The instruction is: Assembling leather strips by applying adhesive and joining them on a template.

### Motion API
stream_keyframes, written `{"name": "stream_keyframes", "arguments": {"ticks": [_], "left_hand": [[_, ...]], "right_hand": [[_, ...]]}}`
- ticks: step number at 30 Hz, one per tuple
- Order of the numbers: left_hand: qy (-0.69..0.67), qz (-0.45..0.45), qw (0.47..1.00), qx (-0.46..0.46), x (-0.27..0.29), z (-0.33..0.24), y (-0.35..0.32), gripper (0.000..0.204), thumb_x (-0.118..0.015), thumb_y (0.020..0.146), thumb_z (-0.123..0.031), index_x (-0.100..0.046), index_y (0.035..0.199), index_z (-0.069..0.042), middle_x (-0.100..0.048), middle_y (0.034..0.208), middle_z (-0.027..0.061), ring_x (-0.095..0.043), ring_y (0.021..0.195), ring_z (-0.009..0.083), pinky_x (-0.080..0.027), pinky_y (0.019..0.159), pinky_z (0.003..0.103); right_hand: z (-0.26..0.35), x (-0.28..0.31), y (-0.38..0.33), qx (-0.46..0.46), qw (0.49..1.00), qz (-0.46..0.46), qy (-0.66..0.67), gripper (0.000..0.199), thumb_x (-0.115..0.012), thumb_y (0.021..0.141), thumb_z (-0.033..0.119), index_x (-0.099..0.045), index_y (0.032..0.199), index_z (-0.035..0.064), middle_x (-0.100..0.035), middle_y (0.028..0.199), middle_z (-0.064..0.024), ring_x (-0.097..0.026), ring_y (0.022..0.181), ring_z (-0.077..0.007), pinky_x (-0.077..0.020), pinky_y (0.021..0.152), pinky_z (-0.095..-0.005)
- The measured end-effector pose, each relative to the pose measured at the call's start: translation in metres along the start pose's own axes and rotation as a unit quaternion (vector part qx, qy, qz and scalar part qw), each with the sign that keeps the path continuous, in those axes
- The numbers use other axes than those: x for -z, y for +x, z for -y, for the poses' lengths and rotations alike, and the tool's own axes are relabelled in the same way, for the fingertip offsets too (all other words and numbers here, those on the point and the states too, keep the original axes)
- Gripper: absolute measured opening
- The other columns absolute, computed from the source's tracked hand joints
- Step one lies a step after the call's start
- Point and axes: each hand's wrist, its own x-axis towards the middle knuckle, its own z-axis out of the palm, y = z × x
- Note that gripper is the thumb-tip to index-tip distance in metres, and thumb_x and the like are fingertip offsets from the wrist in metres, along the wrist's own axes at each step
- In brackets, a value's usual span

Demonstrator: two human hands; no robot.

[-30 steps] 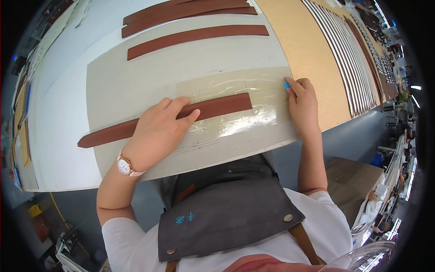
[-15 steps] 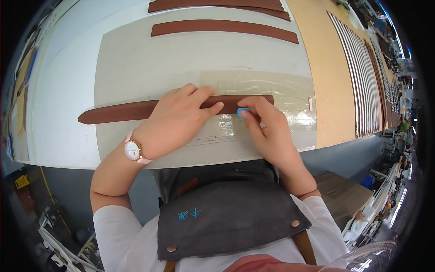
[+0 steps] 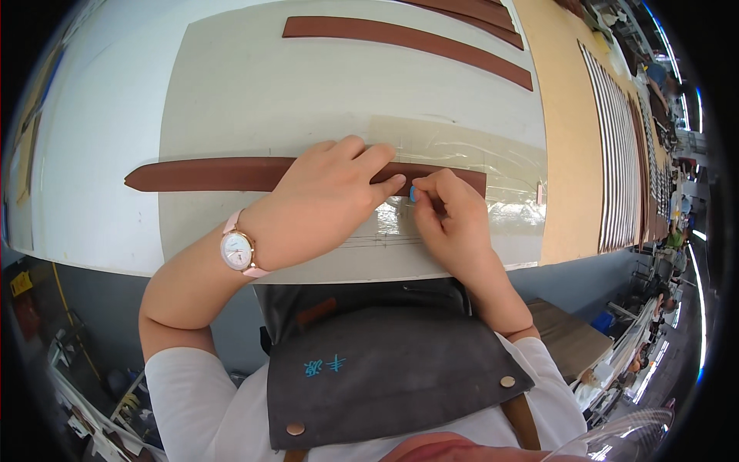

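Left hand [image 3: 331, 196]: you lay it palm down across the long brown strip [image 3: 208, 174], with thumb and index finger spread apart and their tips toward the right. The other fingers are bent, and how hard they press, you cannot tell from this view. Right hand [image 3: 456, 223]: you pinch a small blue piece [image 3: 413, 194] between thumb and index finger at the strip's lower edge, just beside your left thumb; the remaining fingers curl inward. Whether the blue piece touches the strip cannot be told.

Strip position: flat, running left to right in front of you. Its pointed end lies on the white tabletop [image 3: 92, 138], its middle on the grey mat [image 3: 231, 85], its square end over the clear sheet [image 3: 516, 165]. Beyond it, well apart, a second brown strip [image 3: 408, 45] lies on the mat. A wristwatch [image 3: 237, 251] sits on your left wrist.
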Motion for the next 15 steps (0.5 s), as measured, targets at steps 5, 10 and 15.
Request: {"name": "stream_keyframes", "arguments": {"ticks": [5, 10, 15], "left_hand": [[0.003, -0.01, 1.0, -0.002, -0.0002, -0.0004, -0.0001, 0.038, -0.067, 0.083, -0.012, -0.077, 0.12, -0.012, -0.063, 0.123, 0.0044, -0.059, 0.095, 0.0198, -0.054, 0.08, 0.032], [0.003, -0.017, 1.0, -0.002, -0.0024, -0.0009, 0.0, 0.038, -0.068, 0.082, -0.012, -0.077, 0.119, -0.013, -0.063, 0.123, 0.004, -0.059, 0.094, 0.0193, -0.054, 0.078, 0.031], [-0.001, -0.006, 1.0, 0.003, 0.001, -0.0018, 0.0, 0.038, -0.069, 0.082, -0.011, -0.077, 0.119, -0.013, -0.062, 0.125, 0.004, -0.059, 0.093, 0.0194, -0.054, 0.078, 0.031]], "right_hand": [[0.0037, 0.0028, 0.0028, 0.059, 0.996, 0.018, -0.057, 0.015, -0.067, 0.079, -0.005, -0.058, 0.088, 0.0045, -0.059, 0.073, -0.0117, -0.06, 0.067, -0.0326, -0.0482, 0.06, -0.0423], [-0.0017, 0.0004, 0.0014, 0.093, 0.994, 0.011, -0.049, 0.018, -0.068, 0.077, -0.006, -0.057, 0.086, 0.0051, -0.058, 0.074, -0.0119, -0.059, 0.067, -0.0323, -0.0482, 0.059, -0.0415], [0.0017, 0.0048, -0.002, -0.042, 0.997, -0.004, 0.066, 0.02, -0.069, 0.076, -0.006, -0.056, 0.086, 0.0049, -0.058, 0.075, -0.0126, -0.058, 0.067, -0.0337, -0.0483, 0.06, -0.0423]]}}
